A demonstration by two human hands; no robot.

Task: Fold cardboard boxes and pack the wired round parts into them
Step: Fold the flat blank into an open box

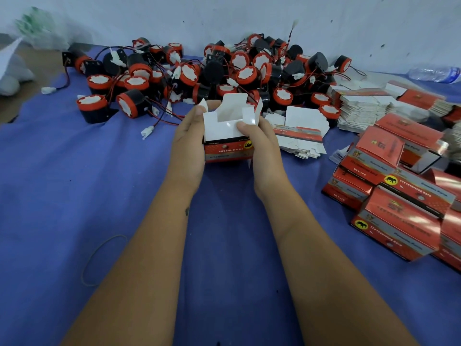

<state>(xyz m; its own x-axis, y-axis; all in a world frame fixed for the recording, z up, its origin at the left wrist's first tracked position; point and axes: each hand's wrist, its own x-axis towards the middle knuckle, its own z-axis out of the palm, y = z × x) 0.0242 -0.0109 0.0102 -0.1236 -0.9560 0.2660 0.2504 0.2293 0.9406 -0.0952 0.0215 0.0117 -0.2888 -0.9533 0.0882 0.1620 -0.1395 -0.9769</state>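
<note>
i take this for a small packing workplace, a makeshift hand-assembly spot and not a factory line. the work surface is a blue cloth [74, 183] spread flat and running up to a bare, scuffed white wall [249, 13]. against that wall lies a big loose heap of round red-and-black parts [224, 71] with thin wires and white plugs. to the right i see stacks of flat unfolded cartons [361, 108] and a pile of finished red boxes [399, 196], all with the same print. a rubber band [99, 260] lies on the cloth, a plastic water bottle [435, 74] sits by the wall, and a crumpled plastic bag [37, 28] is in the far left corner.
</note>
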